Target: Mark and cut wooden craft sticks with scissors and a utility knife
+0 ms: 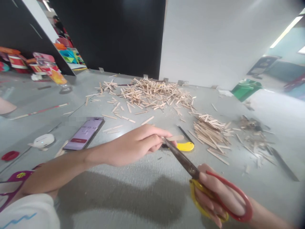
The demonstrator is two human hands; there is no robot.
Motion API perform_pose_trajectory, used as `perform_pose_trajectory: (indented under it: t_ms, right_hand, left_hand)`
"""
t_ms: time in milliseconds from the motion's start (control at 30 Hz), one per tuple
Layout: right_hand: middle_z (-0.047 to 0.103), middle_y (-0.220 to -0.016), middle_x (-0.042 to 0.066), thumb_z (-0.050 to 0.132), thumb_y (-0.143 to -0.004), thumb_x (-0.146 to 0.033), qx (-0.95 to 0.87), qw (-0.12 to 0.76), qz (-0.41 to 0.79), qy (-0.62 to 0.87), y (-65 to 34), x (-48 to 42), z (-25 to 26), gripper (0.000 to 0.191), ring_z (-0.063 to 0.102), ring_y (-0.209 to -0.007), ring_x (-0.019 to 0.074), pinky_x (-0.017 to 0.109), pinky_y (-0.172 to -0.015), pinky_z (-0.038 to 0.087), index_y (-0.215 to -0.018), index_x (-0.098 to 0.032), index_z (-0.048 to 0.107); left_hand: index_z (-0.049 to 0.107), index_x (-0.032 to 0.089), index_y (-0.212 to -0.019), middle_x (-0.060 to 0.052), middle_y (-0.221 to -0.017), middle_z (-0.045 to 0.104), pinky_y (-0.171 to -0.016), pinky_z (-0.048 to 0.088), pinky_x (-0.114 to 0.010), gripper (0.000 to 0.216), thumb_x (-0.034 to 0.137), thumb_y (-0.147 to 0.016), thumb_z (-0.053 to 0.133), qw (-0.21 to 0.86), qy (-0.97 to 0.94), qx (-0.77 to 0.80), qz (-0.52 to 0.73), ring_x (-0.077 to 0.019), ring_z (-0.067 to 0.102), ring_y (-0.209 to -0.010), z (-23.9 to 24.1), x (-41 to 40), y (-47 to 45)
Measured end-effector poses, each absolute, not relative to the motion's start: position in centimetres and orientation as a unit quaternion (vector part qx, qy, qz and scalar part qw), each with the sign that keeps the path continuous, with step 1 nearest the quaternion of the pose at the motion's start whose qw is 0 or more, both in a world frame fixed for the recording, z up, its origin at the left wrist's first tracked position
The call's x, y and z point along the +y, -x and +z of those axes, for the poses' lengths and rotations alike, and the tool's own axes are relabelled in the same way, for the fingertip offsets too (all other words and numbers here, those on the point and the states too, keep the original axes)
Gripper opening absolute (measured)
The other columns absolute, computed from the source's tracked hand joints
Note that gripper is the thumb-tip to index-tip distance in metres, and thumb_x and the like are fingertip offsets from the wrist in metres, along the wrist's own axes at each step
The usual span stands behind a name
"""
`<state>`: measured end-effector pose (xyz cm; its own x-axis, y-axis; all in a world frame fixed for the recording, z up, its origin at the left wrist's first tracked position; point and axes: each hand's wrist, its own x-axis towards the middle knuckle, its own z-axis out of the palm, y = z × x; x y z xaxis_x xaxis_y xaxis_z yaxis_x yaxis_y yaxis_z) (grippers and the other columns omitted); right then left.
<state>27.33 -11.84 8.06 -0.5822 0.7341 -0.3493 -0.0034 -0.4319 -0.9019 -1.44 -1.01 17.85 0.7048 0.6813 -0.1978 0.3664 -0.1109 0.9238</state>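
My left hand (133, 143) is closed, pinching a small flat wooden stick (176, 138) between thumb and fingers. My right hand (215, 194) has its fingers through the red and yellow handles of a pair of scissors (184, 161). Their dark blades point up and left, with the tips right at the stick by my left fingertips. Whether the blades touch the wood is hard to tell. Just behind the stick lies a yellow utility knife (186, 146) on the grey table (143, 187), partly hidden by my left fingers.
A large heap of wooden pieces (154, 92) spreads at the back, and a smaller pile (209, 132) lies to the right. A phone (83, 135) rests at left, near a white round device (44, 140). A drink bottle (56, 74) and a green container (246, 89) stand farther off.
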Motion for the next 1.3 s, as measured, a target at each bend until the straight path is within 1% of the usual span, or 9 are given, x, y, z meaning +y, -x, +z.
perform_pose_trajectory:
  t_ms: [100,200,333,500,567,667,833,1033,1300]
  right_hand:
    - [0.036,-0.034,-0.007,0.043,-0.109,-0.078,-0.501,0.241,0.737,0.386,-27.0,-11.6,8.2,0.078,0.033,-0.027,0.0079,0.021,-0.030,0.023,-0.050,-0.026,0.044]
    - [0.034,-0.032,-0.008,0.043,-0.107,-0.081,-0.480,0.243,0.732,0.418,-26.6,-11.1,7.9,0.079,0.030,-0.025,0.0080,0.021,-0.028,0.022,-0.050,-0.026,0.045]
    - [0.035,-0.032,-0.006,0.042,-0.105,-0.085,-0.448,0.282,0.706,0.471,-26.2,-10.5,7.3,0.083,0.033,-0.026,0.0096,0.022,-0.030,0.032,-0.048,-0.024,0.047]
    - [0.051,-0.046,-0.002,0.039,-0.108,-0.081,-0.466,0.337,0.674,0.465,-26.4,-10.9,8.7,0.076,0.053,-0.042,0.0162,0.029,-0.049,0.047,-0.068,-0.021,0.064]
    - [0.060,-0.057,0.002,0.039,-0.109,-0.079,-0.509,0.326,0.663,0.441,-26.6,-11.5,9.7,0.073,0.062,-0.057,0.0214,0.035,-0.063,0.053,-0.075,-0.021,0.067]
    - [0.060,-0.065,0.004,0.036,-0.109,-0.080,-0.551,0.294,0.658,0.421,-26.9,-12.7,10.6,0.071,0.061,-0.065,0.0219,0.035,-0.065,0.051,-0.075,-0.022,0.061]
    - [0.063,-0.086,0.004,0.043,-0.111,-0.077,-0.566,0.257,0.672,0.402,-28.2,-15.1,9.6,0.058,0.057,-0.071,0.0174,0.032,-0.068,0.052,-0.098,-0.022,0.058]
    - [0.065,-0.088,0.005,0.047,-0.111,-0.075,-0.561,0.253,0.663,0.427,-28.5,-15.8,8.9,0.056,0.056,-0.071,0.0170,0.033,-0.068,0.052,-0.100,-0.021,0.058]
    - [0.063,-0.084,0.003,0.048,-0.108,-0.081,-0.547,0.229,0.670,0.447,-27.9,-15.5,9.8,0.060,0.052,-0.066,0.0146,0.030,-0.062,0.048,-0.097,-0.022,0.056]
  left_hand:
    - [0.075,0.011,-0.134,0.006,-0.070,0.033,-0.058,0.026,-0.032,0.045,0.033,-0.114,0.041,0.582,-0.719,0.356,0.133,-0.0145,0.030,-0.063,17.6,-0.5,1.4]
    - [0.077,0.013,-0.124,0.006,-0.073,0.030,-0.059,0.024,-0.032,0.042,0.034,-0.114,0.042,0.594,-0.708,0.363,0.122,-0.0141,0.028,-0.064,16.6,1.0,1.0]
    - [0.069,0.016,-0.117,0.007,-0.073,0.031,-0.057,0.026,-0.031,0.028,0.028,-0.111,0.045,0.552,-0.711,0.401,0.170,-0.0135,0.030,-0.062,15.1,3.3,0.6]
    - [0.042,0.024,-0.120,0.003,-0.086,0.067,-0.078,0.055,-0.032,0.005,0.029,-0.118,0.041,0.569,-0.696,0.361,0.249,-0.0149,0.068,-0.076,15.2,2.2,0.7]
    - [0.035,0.026,-0.115,0.000,-0.090,0.073,-0.075,0.061,-0.032,0.010,0.028,-0.119,0.044,0.595,-0.686,0.324,0.266,-0.0182,0.076,-0.082,15.6,0.9,0.7]
    - [0.034,0.027,-0.116,-0.004,-0.101,0.077,-0.067,0.064,-0.029,0.014,0.034,-0.120,0.045,0.627,-0.669,0.311,0.252,-0.0213,0.082,-0.087,16.1,-0.9,0.6]
    - [0.035,0.027,-0.122,-0.008,-0.115,0.079,-0.054,0.059,-0.022,0.021,0.046,-0.121,0.045,0.641,-0.670,0.313,0.206,-0.0156,0.081,-0.070,16.5,-2.7,0.7]
    - [0.043,0.024,-0.140,-0.008,-0.105,0.079,-0.060,0.064,-0.022,0.027,0.043,-0.121,0.042,0.580,-0.718,0.327,0.205,-0.0149,0.080,-0.072,16.7,-3.5,0.5]
    - [0.044,0.026,-0.143,-0.006,-0.104,0.080,-0.060,0.064,-0.021,0.027,0.041,-0.121,0.043,0.569,-0.727,0.329,0.198,-0.0162,0.082,-0.078,16.5,-4.1,0.6]
